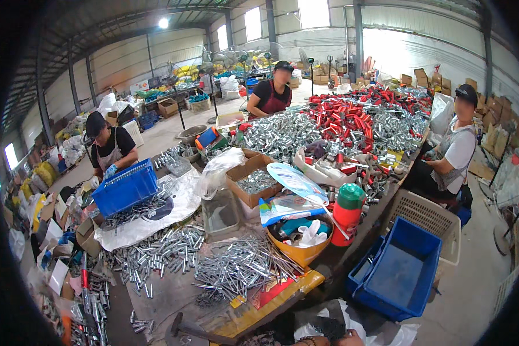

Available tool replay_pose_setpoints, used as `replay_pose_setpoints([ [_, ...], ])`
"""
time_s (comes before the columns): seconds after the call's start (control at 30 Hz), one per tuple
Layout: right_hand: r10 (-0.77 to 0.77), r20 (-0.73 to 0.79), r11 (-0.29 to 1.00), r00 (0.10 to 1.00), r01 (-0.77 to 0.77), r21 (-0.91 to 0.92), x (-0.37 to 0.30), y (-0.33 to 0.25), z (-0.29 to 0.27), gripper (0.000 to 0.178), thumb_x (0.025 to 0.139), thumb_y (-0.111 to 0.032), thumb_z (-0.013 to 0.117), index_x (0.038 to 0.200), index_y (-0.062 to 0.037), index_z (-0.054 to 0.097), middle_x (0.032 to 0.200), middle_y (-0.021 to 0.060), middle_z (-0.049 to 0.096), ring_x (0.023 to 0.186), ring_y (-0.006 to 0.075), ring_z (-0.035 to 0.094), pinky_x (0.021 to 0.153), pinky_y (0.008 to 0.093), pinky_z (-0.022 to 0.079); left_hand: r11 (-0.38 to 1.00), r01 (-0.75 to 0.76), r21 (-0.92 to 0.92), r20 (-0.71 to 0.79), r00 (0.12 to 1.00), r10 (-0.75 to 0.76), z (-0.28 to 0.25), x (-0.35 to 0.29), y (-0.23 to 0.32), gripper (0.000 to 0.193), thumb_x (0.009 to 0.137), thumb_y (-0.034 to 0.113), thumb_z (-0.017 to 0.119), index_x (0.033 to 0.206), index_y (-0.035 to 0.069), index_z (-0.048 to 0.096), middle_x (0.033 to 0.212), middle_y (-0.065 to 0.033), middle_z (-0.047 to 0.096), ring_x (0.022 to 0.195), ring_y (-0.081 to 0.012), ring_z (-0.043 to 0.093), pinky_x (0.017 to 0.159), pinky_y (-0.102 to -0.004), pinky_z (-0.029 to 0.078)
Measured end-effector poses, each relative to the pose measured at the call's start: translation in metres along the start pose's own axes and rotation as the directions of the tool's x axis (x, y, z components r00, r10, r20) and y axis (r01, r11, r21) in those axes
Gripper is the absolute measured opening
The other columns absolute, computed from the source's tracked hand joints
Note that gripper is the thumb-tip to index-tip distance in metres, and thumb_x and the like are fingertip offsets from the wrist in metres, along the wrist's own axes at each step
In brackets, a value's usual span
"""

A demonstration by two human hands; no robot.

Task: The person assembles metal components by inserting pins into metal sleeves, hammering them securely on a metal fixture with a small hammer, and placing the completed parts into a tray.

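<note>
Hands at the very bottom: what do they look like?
The left hand and right hand wear no gloves. A dark band, perhaps a bracelet, shows by the left one. The picture's edge cuts off the rest, so sleeves are unclear.

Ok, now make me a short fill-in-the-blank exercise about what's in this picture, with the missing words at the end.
1. My left hand and right hand show at the ____ edge of the picture, beside white plastic.
2. The tall red container has a lid coloured ____.
3. The co-worker on the far left stands behind a crate coloured ____.

Missing words: bottom; green; blue.
</note>
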State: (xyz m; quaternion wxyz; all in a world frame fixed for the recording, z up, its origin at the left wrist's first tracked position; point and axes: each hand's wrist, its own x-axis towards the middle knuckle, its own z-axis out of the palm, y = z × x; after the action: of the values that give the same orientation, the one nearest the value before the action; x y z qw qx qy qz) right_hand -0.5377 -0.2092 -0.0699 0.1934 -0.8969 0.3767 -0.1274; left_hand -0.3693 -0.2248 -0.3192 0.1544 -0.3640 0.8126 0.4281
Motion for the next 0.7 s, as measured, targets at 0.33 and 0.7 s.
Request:
replay_pose_setpoints([
  [0.33, 0.418, 0.161, 0.901, 0.894, -0.431, 0.052, 0.008, 0.077, 0.076, 0.099, 0.073, -0.035, 0.09, 0.154, -0.0076, 0.041, 0.155, 0.0288, 0.039, 0.135, 0.0498, 0.047, 0.102, 0.0532, 0.05, 0.98, -0.038, -0.193, -0.208, 0.978, -0.003, 0.019, 0.018, -0.024, 0.058, 0.1, 0.053, 0.05, 0.148, 0.022, 0.059, 0.155, -0.0079, 0.054, 0.143, -0.0264, 0.048, 0.118, -0.0416, 0.035],
  [0.7, 0.768, 0.129, 0.589, 0.627, -0.771, 0.243, 0.024, 0.114, 0.093, 0.083, 0.073, -0.032, 0.087, 0.141, -0.0025, 0.048, 0.138, 0.0282, 0.051, 0.127, 0.0464, 0.055, 0.107, 0.0487, 0.049, 0.998, -0.059, -0.02, -0.171, 0.984, 0.055, -0.024, -0.018, -0.004, 0.042, 0.095, 0.039, 0.055, 0.126, 0.014, 0.068, 0.131, -0.0124, 0.064, 0.121, -0.0308, 0.06, 0.102, -0.0448, 0.046],
])
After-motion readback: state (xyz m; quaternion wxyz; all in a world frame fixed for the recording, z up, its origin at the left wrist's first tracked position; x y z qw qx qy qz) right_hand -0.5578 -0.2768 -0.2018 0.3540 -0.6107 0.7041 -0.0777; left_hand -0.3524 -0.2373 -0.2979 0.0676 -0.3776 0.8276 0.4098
